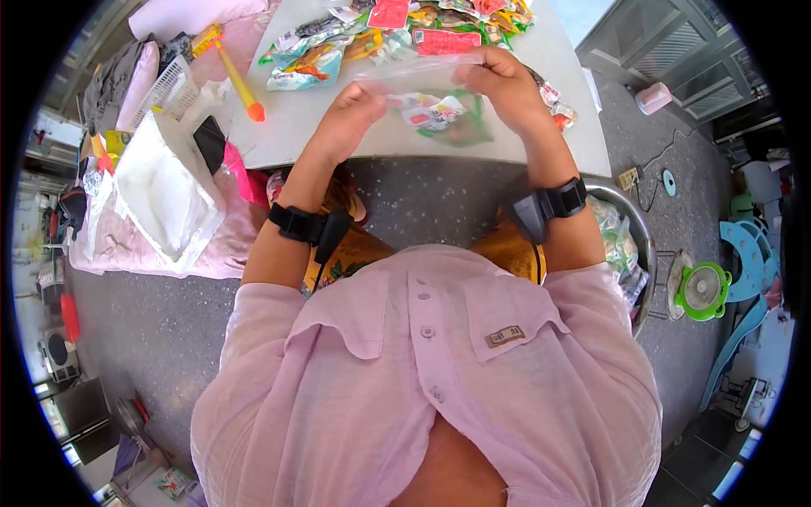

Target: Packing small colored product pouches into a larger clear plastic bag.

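Note:
Both of my hands are closed on a clear plastic bag [422, 72] held above the front of the white table [279, 127]. My left hand [351, 118] grips its left end, and my right hand [498, 89] pinches the top at the right. Below the bag's upper strip a small green, white and red package [439, 114] shows; I cannot tell whether it is inside. Beyond my hands, several colourful packaged items [448, 42] lie in a pile on the table.
At the left, a pink-covered bed [101, 249] holds a white foam box [169, 207], a white basket and a long yellow item [236, 84]. At the right stand a steel basin [642, 253] full of packages and a green fan [703, 289]. A cord [655, 169] lies on the floor.

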`<state>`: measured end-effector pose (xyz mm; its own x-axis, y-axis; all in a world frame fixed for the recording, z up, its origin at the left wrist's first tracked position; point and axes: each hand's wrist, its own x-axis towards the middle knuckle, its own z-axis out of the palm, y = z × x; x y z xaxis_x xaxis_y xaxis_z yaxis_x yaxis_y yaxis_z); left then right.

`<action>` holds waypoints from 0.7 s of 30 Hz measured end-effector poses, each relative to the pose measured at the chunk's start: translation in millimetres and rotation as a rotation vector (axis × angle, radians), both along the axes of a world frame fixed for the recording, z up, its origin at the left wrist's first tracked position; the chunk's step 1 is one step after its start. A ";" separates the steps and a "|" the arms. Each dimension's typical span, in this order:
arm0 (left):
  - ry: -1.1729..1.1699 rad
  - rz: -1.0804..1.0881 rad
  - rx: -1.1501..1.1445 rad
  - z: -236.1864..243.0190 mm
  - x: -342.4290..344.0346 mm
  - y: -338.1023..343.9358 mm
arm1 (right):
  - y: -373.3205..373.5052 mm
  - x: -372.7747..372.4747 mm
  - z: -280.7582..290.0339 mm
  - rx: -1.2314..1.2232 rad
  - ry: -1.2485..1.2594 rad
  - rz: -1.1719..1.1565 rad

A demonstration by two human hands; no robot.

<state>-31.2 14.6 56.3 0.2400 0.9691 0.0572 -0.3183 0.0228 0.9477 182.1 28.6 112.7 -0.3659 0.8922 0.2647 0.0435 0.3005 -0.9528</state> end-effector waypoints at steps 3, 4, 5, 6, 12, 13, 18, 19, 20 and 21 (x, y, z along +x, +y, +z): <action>-0.143 -0.028 -0.108 0.4 7.3 1.7 | 5.1 3.6 -4.2 0.016 0.008 -0.001; -0.143 -0.030 -0.109 -0.2 9.4 2.8 | 3.9 3.6 -5.0 0.016 0.008 -0.003; -0.144 -0.015 -0.132 -1.6 11.2 3.9 | 1.4 3.2 -5.8 0.011 0.062 -0.009; -0.146 0.001 -0.155 -3.4 13.7 3.7 | -1.0 3.0 -6.8 0.005 0.116 -0.014; 0.016 0.069 -0.330 -21.4 30.2 -10.6 | 2.5 2.5 -35.5 -0.042 0.177 -0.094; 0.016 0.067 -0.334 -16.5 31.0 -10.3 | 1.7 4.4 -32.0 -0.045 0.177 -0.097; -0.090 0.041 0.089 23.6 31.1 -2.9 | 0.5 15.5 -6.3 0.028 0.300 -0.097; -0.050 0.022 0.237 30.6 32.8 -3.7 | 0.1 16.9 -5.4 0.046 0.353 -0.123; -0.048 0.019 0.238 22.7 31.7 1.5 | 1.6 18.1 -7.6 0.061 0.294 -0.162; 0.275 0.025 0.233 7.9 24.1 5.4 | 3.5 17.2 -16.1 0.059 0.295 -0.155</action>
<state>-7.0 20.0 64.2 0.2533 0.9435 0.2136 -0.0488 -0.2081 0.9769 199.2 32.0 96.5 -0.1274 0.9111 0.3921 -0.1822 0.3671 -0.9122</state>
